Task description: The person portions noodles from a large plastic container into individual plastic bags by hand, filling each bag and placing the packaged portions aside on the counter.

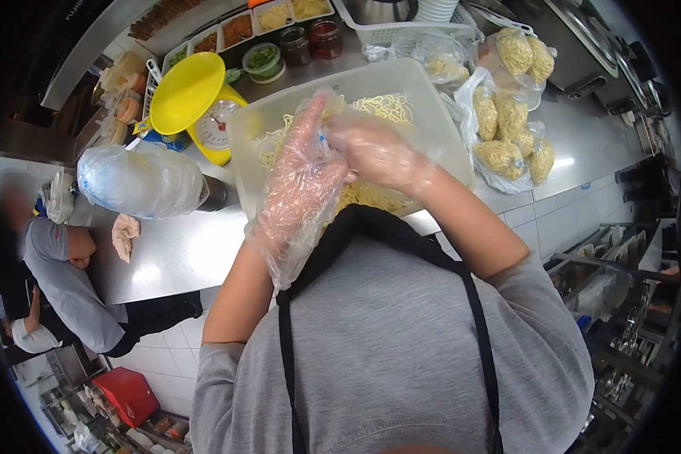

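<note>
Both hands wear loose clear plastic gloves and meet above a translucent tub (253, 125) of yellow noodles (382, 110). My left hand (299, 174) points away from me, one finger stretched out and the others mostly hidden. My right hand (378, 147) is curled in against its thumb side, somewhat blurred. A small blue-and-white bit (324, 141) shows between the hands; I cannot make out what it belongs to. More noodles (367, 197) lie at the tub's near side, below my hands.
A yellow scale (216, 125) and a plastic-covered container (140, 181) stand left. Bagged noodles (507, 132) lie right. Behind the tub are jars (326, 39), a herb tub (263, 62) and ingredient trays (237, 30). A crumpled cloth (125, 234) lies near another person's arm (81, 244).
</note>
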{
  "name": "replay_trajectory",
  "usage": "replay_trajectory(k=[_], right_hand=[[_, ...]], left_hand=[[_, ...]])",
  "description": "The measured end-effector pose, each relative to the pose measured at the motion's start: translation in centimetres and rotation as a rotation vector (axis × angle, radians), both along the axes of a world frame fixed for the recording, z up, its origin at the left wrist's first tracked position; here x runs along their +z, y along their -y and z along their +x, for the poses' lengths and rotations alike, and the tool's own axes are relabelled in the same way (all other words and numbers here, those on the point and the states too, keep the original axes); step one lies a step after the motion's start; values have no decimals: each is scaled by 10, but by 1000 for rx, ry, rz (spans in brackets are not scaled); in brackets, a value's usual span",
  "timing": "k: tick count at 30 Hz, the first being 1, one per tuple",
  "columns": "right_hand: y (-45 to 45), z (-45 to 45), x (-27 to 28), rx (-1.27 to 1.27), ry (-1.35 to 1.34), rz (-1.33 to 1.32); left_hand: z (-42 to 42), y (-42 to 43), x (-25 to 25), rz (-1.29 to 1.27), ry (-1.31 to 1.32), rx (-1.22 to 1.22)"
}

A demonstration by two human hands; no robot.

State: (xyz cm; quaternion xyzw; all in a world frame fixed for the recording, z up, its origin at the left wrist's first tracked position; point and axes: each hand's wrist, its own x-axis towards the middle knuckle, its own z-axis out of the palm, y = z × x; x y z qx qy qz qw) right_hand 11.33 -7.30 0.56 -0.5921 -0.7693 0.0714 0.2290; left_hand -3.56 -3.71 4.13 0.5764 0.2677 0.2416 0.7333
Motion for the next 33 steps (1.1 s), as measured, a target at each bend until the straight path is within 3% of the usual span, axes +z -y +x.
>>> replay_trajectory(k=[1, 3, 4, 6, 7, 9, 10, 13, 16, 17, 19, 20, 22, 24, 26, 27, 29, 31, 33], right_hand=[[-4, -2, 4, -8, 0, -5], [-14, -2, 24, 39, 297, -351], [-18, 4, 19, 31, 294, -350], [-27, 16, 6, 76, -256, 145], [-25, 21, 4, 81, -256, 144], [-20, 28, 1, 83, -616, 320], [-20, 27, -8, 80, -622, 317], [-13, 32, -32, 102, -611, 97], [-11, 38, -19, 13, -533, -87], [-9, 46, -6, 36, -574, -136], [-6, 52, 14, 56, -627, -185], [-6, 54, 21, 50, -645, -128], [-7, 50, 33, 48, -661, -70], [-14, 30, 41, 76, -772, 112], [-27, 16, 31, 99, -617, 103], [-27, 11, 30, 11, -623, -143], [-28, 2, 30, -88, -627, -384], [-31, -3, 31, -37, 331, -378], [-26, 3, 29, -6, 183, -255]], left_hand=[[1, 1, -4, -5, 0, -8], [2, -2, -14, -125, 35, 54], [-2, -8, -21, -123, 33, 46], [-17, -26, -27, 330, 2, 110], [-24, -33, -26, 480, -10, 141], [-31, -38, -19, 889, -118, 123], [-31, -38, -20, 1024, -155, 118], [-6, -24, -26, 654, 291, 102], [1, -22, -13, 426, 172, 183], [-13, -37, -12, 899, 35, 97], [-19, -40, -11, 1366, -120, -10], [-14, -32, -8, 816, 39, 77], [-9, -19, -1, 263, 184, 159], [-8, -12, 3, -117, 243, 46], [-3, -11, 3, -94, 222, 74], [1, -12, 2, -67, 195, 108], [-1, -9, 0, -52, 188, 91], [-5, -10, 0, -33, 179, 83], [-8, -12, 0, -8, 33, 174]])
